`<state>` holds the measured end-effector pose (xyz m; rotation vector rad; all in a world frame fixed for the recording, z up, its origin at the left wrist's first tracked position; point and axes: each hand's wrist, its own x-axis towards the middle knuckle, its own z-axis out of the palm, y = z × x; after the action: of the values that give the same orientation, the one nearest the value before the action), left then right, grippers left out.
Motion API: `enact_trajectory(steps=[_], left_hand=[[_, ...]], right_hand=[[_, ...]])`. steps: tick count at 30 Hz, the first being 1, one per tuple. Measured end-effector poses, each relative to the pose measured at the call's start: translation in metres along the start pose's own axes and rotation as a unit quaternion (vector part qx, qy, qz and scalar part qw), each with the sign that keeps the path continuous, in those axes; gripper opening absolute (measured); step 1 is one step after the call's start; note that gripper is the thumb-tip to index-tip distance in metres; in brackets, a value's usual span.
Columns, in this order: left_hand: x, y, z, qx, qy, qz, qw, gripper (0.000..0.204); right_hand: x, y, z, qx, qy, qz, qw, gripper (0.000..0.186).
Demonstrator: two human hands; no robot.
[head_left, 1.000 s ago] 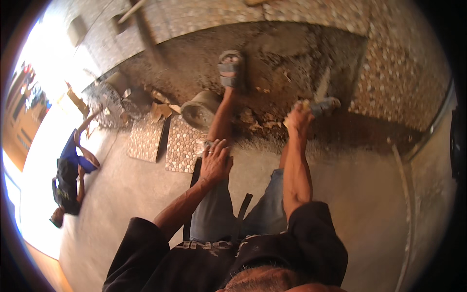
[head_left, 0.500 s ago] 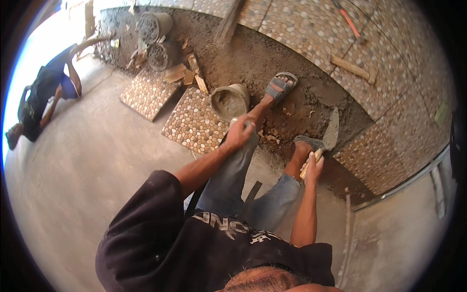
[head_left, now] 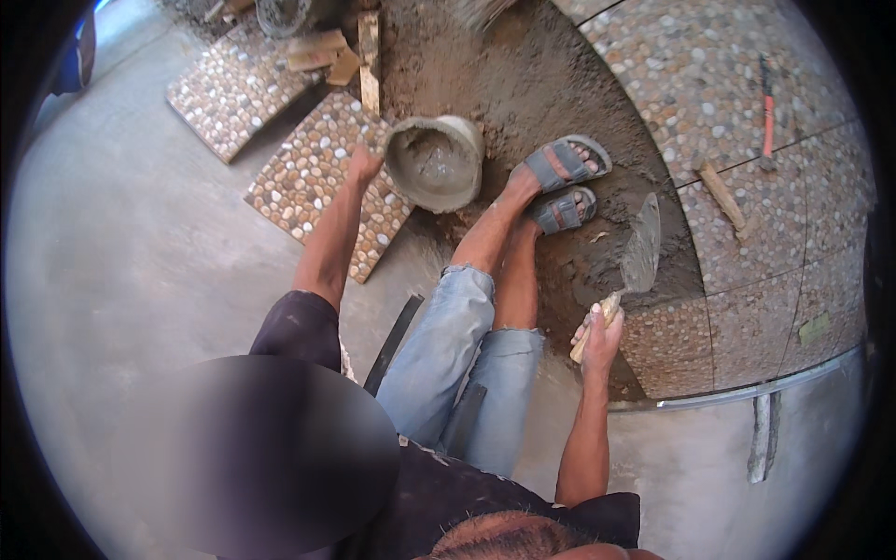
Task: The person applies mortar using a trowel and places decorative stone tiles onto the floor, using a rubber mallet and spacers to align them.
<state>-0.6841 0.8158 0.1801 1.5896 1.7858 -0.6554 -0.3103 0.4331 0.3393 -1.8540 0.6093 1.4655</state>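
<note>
My right hand (head_left: 599,341) is closed on the wooden handle of a trowel (head_left: 641,243), whose mortar-coated blade rests over wet grey mortar beside the laid pebble tiles (head_left: 709,75). My left hand (head_left: 364,166) has its fingers curled at the left rim of a bucket (head_left: 434,159) of grey mix; what they grip is unclear. Beneath that arm lies a loose square pebble tile (head_left: 303,182), with a second one (head_left: 238,84) farther left. My sandalled feet (head_left: 565,173) are on the dirt bed, right of the bucket.
Wood scraps (head_left: 369,65) and another bucket (head_left: 280,14) lie at the top. A red-handled tool (head_left: 767,126) and a wooden piece (head_left: 723,196) rest on the laid tiles. Another person's blue-clad leg (head_left: 75,61) shows at the far left edge, and a metal strip (head_left: 747,392) edges the tiles.
My left hand has moved from my knee out to the bucket's side. My feet have come closer together. The view has shifted, leaving the other person mostly out of frame.
</note>
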Motion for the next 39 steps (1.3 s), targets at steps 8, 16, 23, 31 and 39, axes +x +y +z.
enact_trajectory(steps=[8, 16, 23, 31, 39], left_hand=[[0.001, -0.062, 0.039, -0.037, 0.057, -0.077, 0.995, 0.054], [-0.116, 0.006, 0.015, -0.467, -0.11, -0.134, 0.867, 0.039], [-0.096, 0.069, -0.066, -0.43, -0.039, -0.109, 0.895, 0.039], [-0.057, 0.123, -0.17, -0.417, 0.039, -0.022, 0.908, 0.04], [0.071, 0.197, -0.222, -0.36, 0.045, 0.084, 0.928, 0.047]], right_hand=[[-0.002, 0.038, -0.014, -0.076, -0.006, 0.032, 0.997, 0.028], [-0.02, -0.007, -0.046, -0.064, 0.048, -0.043, 0.996, 0.024], [-0.052, -0.041, -0.079, -0.141, 0.069, -0.087, 0.984, 0.028], [-0.084, -0.04, -0.099, -0.184, 0.086, -0.113, 0.973, 0.043], [-0.095, -0.106, -0.008, -0.23, 0.113, -0.067, 0.964, 0.038]])
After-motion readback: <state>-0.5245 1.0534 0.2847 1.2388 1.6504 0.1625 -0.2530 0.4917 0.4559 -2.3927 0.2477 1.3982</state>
